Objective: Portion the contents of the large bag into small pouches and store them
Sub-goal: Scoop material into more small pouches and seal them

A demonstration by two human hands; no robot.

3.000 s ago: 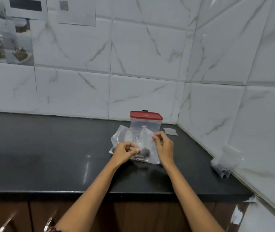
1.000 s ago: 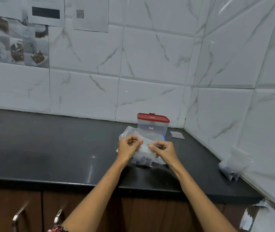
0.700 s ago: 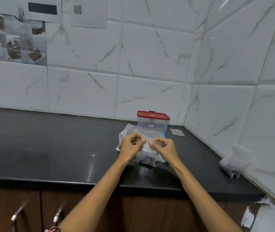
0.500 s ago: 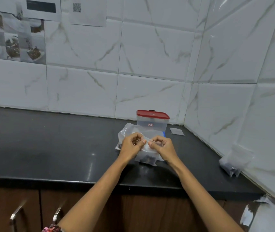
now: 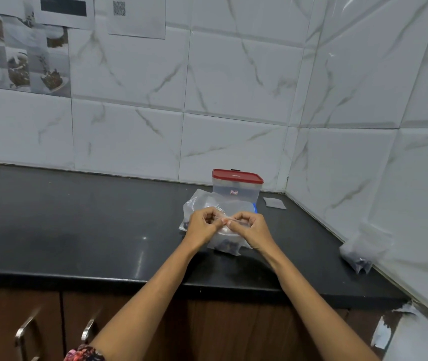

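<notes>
Left hand [image 5: 202, 225] and right hand [image 5: 249, 227]: each grip pinched closed on the top edge of a small pouch [image 5: 227, 243], dark contents at its bottom. Pouch sits over the counter [image 5: 77, 225], just in front of the large bag [image 5: 200, 201]. Behind the bag, touching it: red-lidded box [image 5: 236, 186].

White marble-look tiled walls [image 5: 233, 87] meet in a corner; black glossy counter [image 5: 77, 217], brown wooden cabinets [image 5: 12, 308] with metal handles [image 5: 24, 334], printed papers [image 5: 134, 16] taped up.
</notes>
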